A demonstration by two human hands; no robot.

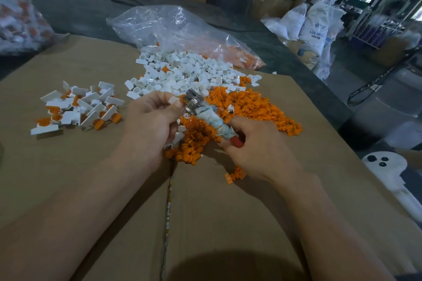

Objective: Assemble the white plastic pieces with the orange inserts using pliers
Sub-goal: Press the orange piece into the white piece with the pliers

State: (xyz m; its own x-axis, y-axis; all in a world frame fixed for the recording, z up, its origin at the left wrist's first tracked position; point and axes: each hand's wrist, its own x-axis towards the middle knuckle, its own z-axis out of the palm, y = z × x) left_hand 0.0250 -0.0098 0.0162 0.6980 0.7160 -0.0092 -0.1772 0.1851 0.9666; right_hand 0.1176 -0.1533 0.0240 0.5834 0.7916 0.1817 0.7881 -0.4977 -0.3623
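My left hand pinches a small white plastic piece between thumb and fingers, right at the metal jaws of the pliers. My right hand grips the pliers' handles, which are wrapped in pale cloth with a red tip showing. Behind the hands lies a heap of loose white pieces. A heap of orange inserts spreads under and to the right of the hands. Whether an insert sits in the held piece is hidden.
Several white pieces with orange inserts fitted lie in a group at the left on the cardboard surface. A clear plastic bag holding orange parts lies at the back. One orange insert lies alone near my right wrist. Sacks and boxes stand beyond.
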